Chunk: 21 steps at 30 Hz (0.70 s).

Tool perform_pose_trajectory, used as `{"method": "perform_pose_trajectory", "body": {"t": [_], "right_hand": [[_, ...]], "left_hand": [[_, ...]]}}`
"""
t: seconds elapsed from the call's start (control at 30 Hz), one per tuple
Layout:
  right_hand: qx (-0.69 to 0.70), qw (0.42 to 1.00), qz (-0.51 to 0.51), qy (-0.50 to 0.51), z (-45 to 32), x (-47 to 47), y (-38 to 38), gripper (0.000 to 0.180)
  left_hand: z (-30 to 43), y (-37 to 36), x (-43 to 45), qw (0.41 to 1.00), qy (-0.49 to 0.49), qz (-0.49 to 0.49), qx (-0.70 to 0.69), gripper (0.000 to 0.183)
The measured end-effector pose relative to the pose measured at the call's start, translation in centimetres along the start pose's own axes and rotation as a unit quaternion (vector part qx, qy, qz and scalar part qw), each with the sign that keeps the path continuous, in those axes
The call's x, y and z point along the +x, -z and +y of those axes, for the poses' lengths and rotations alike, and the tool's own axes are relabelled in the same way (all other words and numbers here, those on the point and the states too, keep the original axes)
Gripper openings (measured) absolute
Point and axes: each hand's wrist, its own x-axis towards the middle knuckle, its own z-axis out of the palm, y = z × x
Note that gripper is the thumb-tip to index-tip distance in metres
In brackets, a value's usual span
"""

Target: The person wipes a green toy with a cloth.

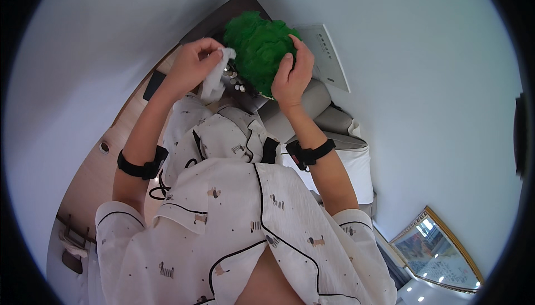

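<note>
My left hand [194, 64] pinches a crumpled white cloth or tissue [215, 80] between thumb and fingers. It hangs down just left of a large green ornament [261, 50] with ruffled, leaf-like folds. My right hand [296, 73] grips that ornament's right edge, thumb on the near face and fingers along the rim. Several small, shiny round pieces [235, 80] show below the green folds, partly hidden by the cloth. Beneath and behind the ornament is a dark brown cabinet or table top [205, 27]. The ornament's base is mostly hidden.
A white panel with writing [328, 60] is by the wall to the right. Nearer stands a grey sofa [315, 100] with a white cover [353, 171]. A dark flat object [154, 84] lies at the left near the wooden floor [138, 96]. A gold-framed glazed picture or mirror [439, 255] hangs lower right.
</note>
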Motion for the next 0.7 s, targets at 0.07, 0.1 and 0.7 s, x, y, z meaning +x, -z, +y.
{"method": "perform_pose_trajectory", "body": {"t": [0.07, 0.1, 0.7], "right_hand": [[0.024, 0.999, -0.018, -0.022, 0.1, 0.0, 0.2, 0.038], [0.024, 0.999, -0.018, -0.023, 0.1, 0.0, 0.2, 0.038], [0.016, 1.000, -0.007, -0.007, -0.9, -0.4, 0.4, 0.038]], "left_hand": [[1.0, -1.9, 0.7, 0.999, -0.024, 0.022, -0.016, 0.013], [1.5, -2.6, 1.1, 0.997, -0.054, 0.041, -0.030, 0.012], [4.0, -2.8, 3.5, 0.992, 0.101, 0.048, 0.064, 0.019]]}}
